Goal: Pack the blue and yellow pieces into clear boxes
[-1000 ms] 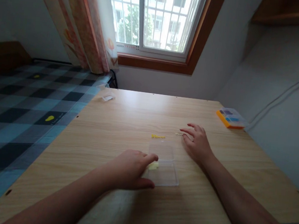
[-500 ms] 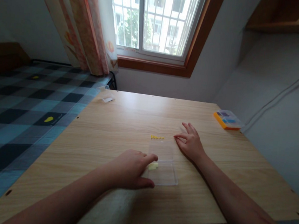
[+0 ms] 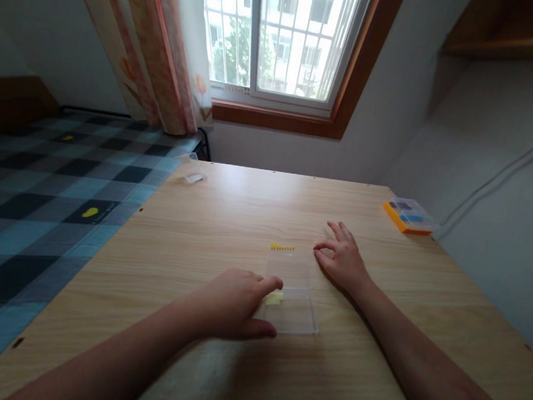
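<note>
A clear plastic box [image 3: 300,313] lies open on the table, its flat lid folded out on the far side. Spread across the box's left end, my left hand [image 3: 232,303] holds it with thumb at the near corner and index finger at the far edge. Pale yellow pieces [image 3: 274,297] lie inside the box beside my index finger. Just beyond the lid is a short row of small yellow pieces [image 3: 282,247]. To the right of that row, my right hand [image 3: 341,257] pinches thumb and index finger together at the tabletop; anything between the fingertips is too small to make out.
An orange case with a clear lid [image 3: 409,216] sits at the table's far right edge. Another clear container [image 3: 194,171] is at the far left corner. A checked bed [image 3: 58,205] adjoins the wooden table [image 3: 142,314] on the left; a window is beyond.
The view has shifted very slightly. My right thumb and index finger have come closer into a pinch. My left hand and the box stay in place.
</note>
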{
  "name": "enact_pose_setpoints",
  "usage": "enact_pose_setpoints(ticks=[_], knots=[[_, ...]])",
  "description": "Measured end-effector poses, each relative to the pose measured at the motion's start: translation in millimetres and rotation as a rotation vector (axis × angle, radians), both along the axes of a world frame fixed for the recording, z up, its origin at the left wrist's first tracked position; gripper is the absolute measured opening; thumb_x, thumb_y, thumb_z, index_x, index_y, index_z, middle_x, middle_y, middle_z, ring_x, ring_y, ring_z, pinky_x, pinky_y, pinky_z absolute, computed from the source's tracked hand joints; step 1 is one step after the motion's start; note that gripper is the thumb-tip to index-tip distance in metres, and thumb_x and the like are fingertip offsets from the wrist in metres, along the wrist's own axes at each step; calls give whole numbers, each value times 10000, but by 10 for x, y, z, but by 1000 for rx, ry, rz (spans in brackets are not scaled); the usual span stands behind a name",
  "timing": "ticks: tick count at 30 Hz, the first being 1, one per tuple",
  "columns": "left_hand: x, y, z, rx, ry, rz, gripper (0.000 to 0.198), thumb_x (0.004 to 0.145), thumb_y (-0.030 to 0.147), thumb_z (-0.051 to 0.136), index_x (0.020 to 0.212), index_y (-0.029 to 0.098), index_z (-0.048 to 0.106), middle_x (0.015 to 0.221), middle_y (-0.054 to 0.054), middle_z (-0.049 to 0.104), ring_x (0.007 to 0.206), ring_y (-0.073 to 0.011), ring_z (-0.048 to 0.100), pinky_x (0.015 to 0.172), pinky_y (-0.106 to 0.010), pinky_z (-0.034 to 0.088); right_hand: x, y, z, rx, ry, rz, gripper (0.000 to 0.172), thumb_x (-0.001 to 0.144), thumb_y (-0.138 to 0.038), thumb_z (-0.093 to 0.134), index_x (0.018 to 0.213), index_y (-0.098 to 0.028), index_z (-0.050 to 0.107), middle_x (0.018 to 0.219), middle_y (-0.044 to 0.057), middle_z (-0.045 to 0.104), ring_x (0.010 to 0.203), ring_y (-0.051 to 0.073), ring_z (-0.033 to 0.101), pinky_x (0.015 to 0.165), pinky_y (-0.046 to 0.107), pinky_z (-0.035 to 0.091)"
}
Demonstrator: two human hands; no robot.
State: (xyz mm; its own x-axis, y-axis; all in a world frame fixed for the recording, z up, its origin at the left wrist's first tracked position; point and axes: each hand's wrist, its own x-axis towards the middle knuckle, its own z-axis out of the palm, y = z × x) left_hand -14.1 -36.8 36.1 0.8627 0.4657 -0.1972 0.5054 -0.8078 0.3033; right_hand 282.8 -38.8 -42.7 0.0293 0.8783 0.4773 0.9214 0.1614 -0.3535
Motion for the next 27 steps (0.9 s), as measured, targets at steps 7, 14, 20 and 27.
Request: enact_pose_setpoints(ticks=[7, 14, 20, 27], knots=[[1, -4, 9, 0, -2, -12, 619, 832, 560, 748, 1319, 218, 578, 1001, -79, 757, 944, -315, 719, 781, -380, 529, -89, -286, 392, 215, 181, 301, 87, 906, -232, 674, 898, -223, 760, 902, 75, 713, 882, 223, 647, 811, 379, 534], [0, 1, -24, -21, -13, -7, 651, 835, 568, 749, 1352, 218, 563, 1097, -101, 766, 1017, -334, 719, 814, -391, 532, -507, -608, 536, -145, -18, 793, 179, 967, -203, 572, 895, -221, 735, 720, 12, 638, 646, 140, 555, 603, 290, 369], [-16, 8, -68, -36, -31, -15, 619, 833, 548, 764, 1321, 215, 579, 1128, -111, 761, 1039, -343, 721, 829, -402, 537, -579, -601, 445, -241, -225, 796, 212, 943, -163, 548, 802, -215, 697, 715, 6, 642, 620, 133, 507, 589, 296, 318], [-21, 11, -109, -11, -45, -25, 643, 844, 554, 752, 1356, 216, 555, 1145, -115, 760, 1042, -346, 722, 831, -404, 536, -546, -618, 500, -202, -247, 760, 212, 979, -183, 546, 967, -240, 750, 767, 12, 671, 659, 143, 538, 616, 303, 328]])
